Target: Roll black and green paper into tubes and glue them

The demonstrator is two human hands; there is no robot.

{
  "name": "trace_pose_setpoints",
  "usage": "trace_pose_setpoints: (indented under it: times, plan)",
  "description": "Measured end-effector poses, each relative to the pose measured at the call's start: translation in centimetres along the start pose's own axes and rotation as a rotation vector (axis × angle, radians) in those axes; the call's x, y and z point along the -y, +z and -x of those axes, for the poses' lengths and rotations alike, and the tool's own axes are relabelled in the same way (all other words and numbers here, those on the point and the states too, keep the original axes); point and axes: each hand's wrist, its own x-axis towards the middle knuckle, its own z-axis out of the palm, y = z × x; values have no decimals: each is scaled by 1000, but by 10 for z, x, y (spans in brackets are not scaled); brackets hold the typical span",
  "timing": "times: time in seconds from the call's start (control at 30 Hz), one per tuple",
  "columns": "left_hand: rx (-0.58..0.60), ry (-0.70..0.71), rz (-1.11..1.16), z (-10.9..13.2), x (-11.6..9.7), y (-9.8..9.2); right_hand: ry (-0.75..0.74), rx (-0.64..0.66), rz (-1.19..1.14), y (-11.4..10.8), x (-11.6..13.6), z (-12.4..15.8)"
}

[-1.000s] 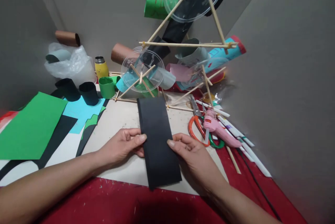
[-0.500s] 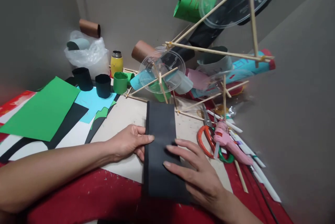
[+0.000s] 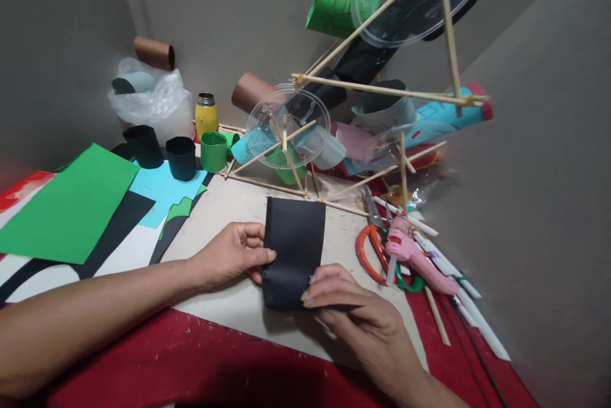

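Note:
A black paper strip (image 3: pixel 293 242) lies on the beige board (image 3: pixel 229 211), its near end curled up off the surface. My left hand (image 3: pixel 231 255) pinches the strip's left edge with thumb and fingers. My right hand (image 3: pixel 353 309) is closed on the curled near end, its fingertips pressing into the fold. A stick frame (image 3: pixel 382 90) with clear plastic lids and coloured paper tubes rises just behind the strip.
Green paper (image 3: pixel 67 207), cyan and black sheets lie at left. Small paper cups (image 3: pixel 181 156), a yellow bottle (image 3: pixel 206 115) and a plastic bag (image 3: pixel 153 102) stand behind. Orange scissors (image 3: pixel 370 249), a pink glue gun (image 3: pixel 413 252) and wrapped sticks lie at right. Cardboard walls enclose the space.
The strip lay flat under my right palm; now its near end is rolled up and over, and the strip looks shorter. My right fingers have closed on it. The left hand stays put.

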Motion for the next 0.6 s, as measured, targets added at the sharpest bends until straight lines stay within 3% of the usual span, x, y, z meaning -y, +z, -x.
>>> trace_pose_setpoints:
  times: [0.13,0.23,0.4,0.5,0.6]
  plan:
    - [42,92,-80,2,-3,3,295,-138,-61,2,6,1]
    - [93,208,-233,4,-2,5,503,-102,-122,2,8,0]
    - [60,526,-684,7,3,0,643,30,-256,1,4,-1]
    - [66,721,-846,9,6,-4,704,-17,-397,1,-3,4]
    - [47,774,-931,11,6,-3,759,-74,-563,3,-9,9]
